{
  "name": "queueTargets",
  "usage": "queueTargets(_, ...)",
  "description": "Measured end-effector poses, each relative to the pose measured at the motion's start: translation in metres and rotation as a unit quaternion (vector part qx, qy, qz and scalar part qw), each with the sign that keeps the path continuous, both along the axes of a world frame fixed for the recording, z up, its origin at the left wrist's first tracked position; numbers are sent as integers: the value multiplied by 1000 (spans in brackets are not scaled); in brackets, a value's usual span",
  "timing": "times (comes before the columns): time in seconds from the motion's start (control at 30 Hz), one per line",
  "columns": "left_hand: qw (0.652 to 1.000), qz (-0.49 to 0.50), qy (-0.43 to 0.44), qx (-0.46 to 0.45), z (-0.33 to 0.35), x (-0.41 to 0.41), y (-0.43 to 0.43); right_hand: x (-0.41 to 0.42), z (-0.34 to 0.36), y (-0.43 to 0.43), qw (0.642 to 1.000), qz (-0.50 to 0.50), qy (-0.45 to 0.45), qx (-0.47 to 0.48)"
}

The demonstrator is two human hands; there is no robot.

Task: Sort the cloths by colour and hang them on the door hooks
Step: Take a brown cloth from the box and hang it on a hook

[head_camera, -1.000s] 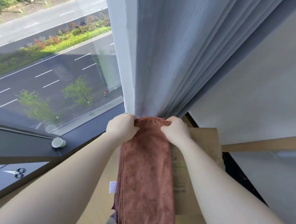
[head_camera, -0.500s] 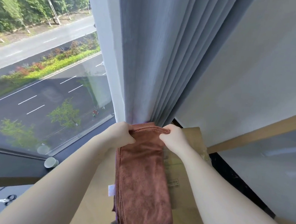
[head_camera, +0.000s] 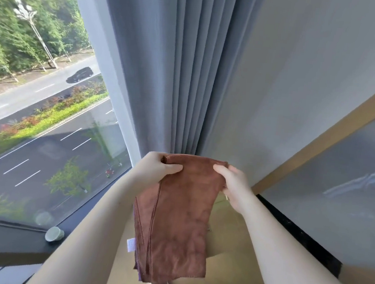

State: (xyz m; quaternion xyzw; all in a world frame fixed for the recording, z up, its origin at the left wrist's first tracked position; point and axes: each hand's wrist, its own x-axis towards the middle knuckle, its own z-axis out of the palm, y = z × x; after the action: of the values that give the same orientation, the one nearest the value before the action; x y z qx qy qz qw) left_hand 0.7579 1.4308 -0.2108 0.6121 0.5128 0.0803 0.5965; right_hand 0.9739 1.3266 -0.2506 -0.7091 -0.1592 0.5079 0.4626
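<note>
Cloth (head_camera: 179, 229) sits higher and is spread wider than a second ago. Head view: left hand (head_camera: 156, 168) and right hand (head_camera: 232, 186) each pinch a top corner just below centre. A loosened pinch could drop the layer underneath (purple edge peeking at 6 o'clock). Brown, plush and folded, it hangs toward 6 o'clock.

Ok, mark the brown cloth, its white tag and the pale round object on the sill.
brown cloth (head_camera: 180, 222): head view, front face middle.
white tag (head_camera: 130, 244): head view, centre.
pale round object (head_camera: 54, 234): head view, its top.
</note>
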Motion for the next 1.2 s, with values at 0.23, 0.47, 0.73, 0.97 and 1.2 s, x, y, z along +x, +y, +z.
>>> queueTargets(0.23, 999, -8, -9, 50, 31, 41, -42, 34, 27, -50, 998, -20, 13, 65)
queueTargets(0.47, 991, -11, -35, 125, 67, 95, -106, 75, 56, -118, 990, -68, -3, 127)
queueTargets(0.73, 981, -40, -96, 161, 92, 161, -171, 131, 86, -196, 970, -138, -115, 164)
queueTargets(0.97, 974, -104, -141, 144, 100, 217, -207, 166, 98, -257, 939, -227, -178, 186)
queueTargets(1.2, 945, -255, -150, 136, 101, 286, -245, 177, 100, -337, 908, -343, -181, 157)
